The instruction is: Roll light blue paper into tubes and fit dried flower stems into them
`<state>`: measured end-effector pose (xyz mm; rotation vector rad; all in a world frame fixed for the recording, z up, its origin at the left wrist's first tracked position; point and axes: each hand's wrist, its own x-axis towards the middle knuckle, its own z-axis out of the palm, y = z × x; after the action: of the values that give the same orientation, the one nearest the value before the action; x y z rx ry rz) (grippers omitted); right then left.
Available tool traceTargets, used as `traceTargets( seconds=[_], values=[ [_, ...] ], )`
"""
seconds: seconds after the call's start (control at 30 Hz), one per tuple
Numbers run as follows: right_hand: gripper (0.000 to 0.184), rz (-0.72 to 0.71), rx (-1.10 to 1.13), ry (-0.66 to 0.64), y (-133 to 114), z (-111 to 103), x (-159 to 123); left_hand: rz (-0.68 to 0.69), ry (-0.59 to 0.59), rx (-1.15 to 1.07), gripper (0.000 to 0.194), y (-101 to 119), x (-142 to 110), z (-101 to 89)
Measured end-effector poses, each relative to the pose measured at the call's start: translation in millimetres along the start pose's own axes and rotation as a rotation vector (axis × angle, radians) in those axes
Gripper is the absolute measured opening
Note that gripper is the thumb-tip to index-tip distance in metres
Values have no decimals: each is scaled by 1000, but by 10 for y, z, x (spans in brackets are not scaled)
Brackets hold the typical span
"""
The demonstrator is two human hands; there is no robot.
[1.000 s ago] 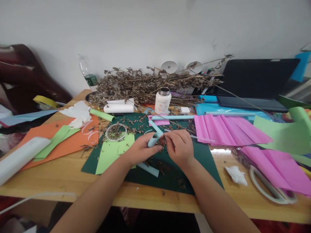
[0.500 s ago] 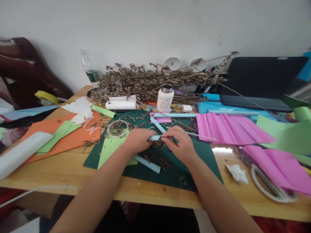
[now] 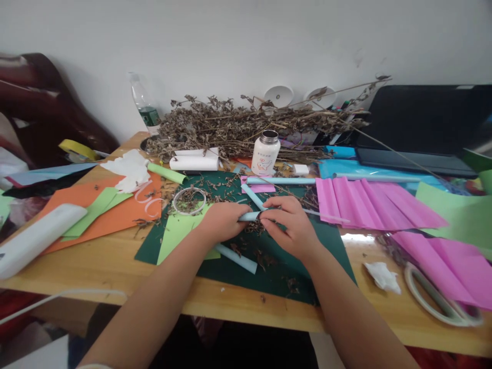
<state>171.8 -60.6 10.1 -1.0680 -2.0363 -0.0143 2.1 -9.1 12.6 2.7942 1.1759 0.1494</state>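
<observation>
A light blue paper tube [image 3: 248,217] is held in my left hand [image 3: 224,223], the fingers closed round it. Its end points right, with a dark bit of dried leaf at the mouth. My right hand [image 3: 289,225] is at that end, its fingers apart and the tips close to the opening; whether they touch it I cannot tell. Another blue tube [image 3: 253,197] lies just behind the hands, and one more blue tube [image 3: 238,258] lies in front. Under everything is a dark green cutting mat [image 3: 307,279], strewn with dried leaf crumbs.
Dried plant stalks [image 3: 230,123] are heaped along the wall behind a white bottle [image 3: 266,152]. A tape ring [image 3: 189,213] sits on green paper [image 3: 172,236]. Pink crepe paper [image 3: 369,205], a crumpled tissue [image 3: 383,277] and scissors [image 3: 434,302] lie right; orange paper [image 3: 126,215] lies left.
The fingers of my right hand have spread from a pinch at the tube's mouth. My left hand still holds the tube. The whole view has shifted slightly.
</observation>
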Motion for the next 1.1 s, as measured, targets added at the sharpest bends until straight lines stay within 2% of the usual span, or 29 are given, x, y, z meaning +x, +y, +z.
traceTargets(
  seconds=[0.13,0.27,0.33,0.5,0.67,0.83,1.1],
  values=[
    [12,-28,-31,-66,-3,-34,-16,4,-5,25,22,-3,7,9],
    [14,38,79,50,10,-43,-33,-9,-8,-4,21,-19,14,11],
    [16,64,95,62,19,-41,-37,-20,-5,-13,22,-20,9,3],
    [20,25,63,-50,23,-28,-35,-42,10,0,23,7,-14,-23],
    [22,75,97,-123,18,-20,-33,-61,20,-1,26,28,-14,-32],
    [19,185,184,7,8,-23,-25,-98,14,-28,25,50,-12,-58],
    [20,43,77,40,-16,-78,-27,-114,29,-32,23,50,-18,-61]
  ],
)
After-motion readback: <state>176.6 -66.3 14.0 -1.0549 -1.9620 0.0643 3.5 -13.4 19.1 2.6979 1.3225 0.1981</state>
